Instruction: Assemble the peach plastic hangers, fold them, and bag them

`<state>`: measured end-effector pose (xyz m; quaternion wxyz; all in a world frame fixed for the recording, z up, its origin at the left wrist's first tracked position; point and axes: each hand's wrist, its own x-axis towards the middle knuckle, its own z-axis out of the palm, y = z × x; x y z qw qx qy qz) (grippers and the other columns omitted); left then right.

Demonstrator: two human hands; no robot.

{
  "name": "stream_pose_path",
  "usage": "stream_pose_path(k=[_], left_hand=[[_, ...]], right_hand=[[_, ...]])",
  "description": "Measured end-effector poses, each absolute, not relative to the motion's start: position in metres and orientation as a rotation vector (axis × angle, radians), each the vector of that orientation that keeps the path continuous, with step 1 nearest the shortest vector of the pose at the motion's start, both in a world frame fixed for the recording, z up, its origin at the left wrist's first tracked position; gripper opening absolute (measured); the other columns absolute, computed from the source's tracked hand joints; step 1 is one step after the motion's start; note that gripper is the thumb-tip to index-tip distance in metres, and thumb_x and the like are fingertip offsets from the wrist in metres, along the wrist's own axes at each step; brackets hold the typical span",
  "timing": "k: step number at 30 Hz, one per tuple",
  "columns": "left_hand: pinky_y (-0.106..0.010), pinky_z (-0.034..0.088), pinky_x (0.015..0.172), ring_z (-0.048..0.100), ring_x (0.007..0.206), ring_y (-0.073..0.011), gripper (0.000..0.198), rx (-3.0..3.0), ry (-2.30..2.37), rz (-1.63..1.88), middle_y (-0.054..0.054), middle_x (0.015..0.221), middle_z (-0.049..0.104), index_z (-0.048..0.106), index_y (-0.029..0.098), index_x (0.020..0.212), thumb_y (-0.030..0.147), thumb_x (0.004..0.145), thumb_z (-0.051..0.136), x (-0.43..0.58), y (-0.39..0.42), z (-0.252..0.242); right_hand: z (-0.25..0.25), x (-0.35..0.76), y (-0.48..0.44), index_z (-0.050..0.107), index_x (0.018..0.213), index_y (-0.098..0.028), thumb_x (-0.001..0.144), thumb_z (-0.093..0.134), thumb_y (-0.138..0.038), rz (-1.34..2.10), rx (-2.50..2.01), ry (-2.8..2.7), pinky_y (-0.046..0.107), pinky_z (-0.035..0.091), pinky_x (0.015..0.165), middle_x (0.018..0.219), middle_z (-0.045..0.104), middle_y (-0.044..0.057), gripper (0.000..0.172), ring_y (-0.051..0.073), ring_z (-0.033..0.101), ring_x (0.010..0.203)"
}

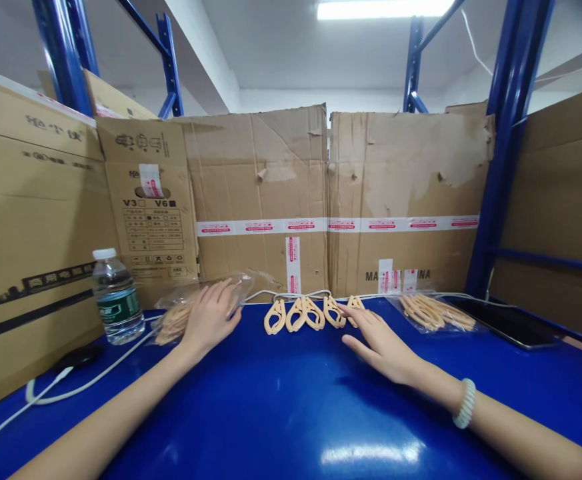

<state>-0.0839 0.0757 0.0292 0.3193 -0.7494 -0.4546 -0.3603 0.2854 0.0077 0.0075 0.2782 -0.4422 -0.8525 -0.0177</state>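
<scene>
My left hand [211,316] lies with outstretched fingers on a clear plastic bag [173,323] holding several beige clothes pegs; part of the bag is hidden under it. Several loose beige clothes pegs [295,315] stand in a row at the back of the blue table. Over the right end of that row reaches my right hand [378,347], its fingers apart and nothing held. Its fingertips overlap the last pegs in view, and I cannot tell if they touch. A second clear bag of beige pegs [433,313] lies to the right.
A water bottle [117,300] and a dark device [78,358] with a white cable [91,387] are at the left. A black phone [508,325] lies at the right. Cardboard sheets [261,193] wall the blue table [271,413], between blue rack posts [503,153].
</scene>
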Motion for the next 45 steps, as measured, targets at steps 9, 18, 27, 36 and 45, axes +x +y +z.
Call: stream_pose_path(k=[9, 18, 27, 36, 45], left_hand=[[-0.039, 0.052, 0.081, 0.066, 0.092, -0.0252, 0.010, -2.061, -1.078, -1.275, -0.010, 0.097, 0.069, 0.054, 0.019, 0.084, 0.018, 0.088, 0.045, -0.073, 0.069, 0.029], [-0.041, 0.046, 0.101, 0.062, 0.104, -0.0185, 0.019, -2.548, -0.438, -1.358, -0.006, 0.103, 0.068, 0.056, 0.019, 0.084, 0.000, 0.085, 0.052, -0.014, 0.000, 0.027], [-0.042, 0.048, 0.097, 0.057, 0.112, -0.0223, 0.031, -3.075, -0.173, -0.958, -0.009, 0.116, 0.065, 0.054, 0.020, 0.083, -0.007, 0.075, 0.041, 0.000, -0.028, 0.017], [-0.038, 0.049, 0.081, 0.061, 0.088, -0.0211, 0.013, -3.078, -0.431, -1.238, -0.007, 0.098, 0.066, 0.049, 0.021, 0.084, 0.011, 0.077, 0.054, 0.008, -0.037, 0.014], [-0.036, 0.047, 0.071, 0.054, 0.081, -0.0222, 0.044, -2.846, -0.867, -1.106, -0.004, 0.092, 0.057, 0.046, 0.020, 0.094, 0.021, 0.062, 0.077, 0.026, -0.041, 0.000]], right_hand=[[0.017, 0.301, 0.017, 0.050, 0.125, -0.020, 0.096, 0.043, -0.042, 0.020, -1.072, -1.911, 0.045, 0.045, 0.092, 0.106, 0.066, 0.009, 0.037, 0.026, 0.061, 0.100], [0.015, 0.317, 0.031, 0.057, 0.108, -0.019, 0.086, 0.053, -0.053, 0.392, -1.039, -1.515, 0.041, 0.051, 0.083, 0.097, 0.067, 0.008, 0.041, 0.026, 0.063, 0.092], [0.009, 0.310, 0.030, 0.059, 0.107, -0.018, 0.087, 0.051, -0.053, 0.568, -1.050, -1.668, 0.039, 0.055, 0.078, 0.108, 0.065, 0.010, 0.041, 0.025, 0.063, 0.095], [0.022, 0.294, 0.006, 0.060, 0.110, -0.019, 0.092, 0.054, -0.039, 0.467, -0.932, -2.173, 0.043, 0.047, 0.093, 0.111, 0.063, 0.008, 0.028, 0.024, 0.059, 0.104], [0.023, 0.267, -0.013, 0.059, 0.114, -0.021, 0.090, 0.063, -0.033, 0.462, -0.758, -2.371, 0.041, 0.042, 0.098, 0.114, 0.061, 0.006, 0.027, 0.022, 0.054, 0.109]])
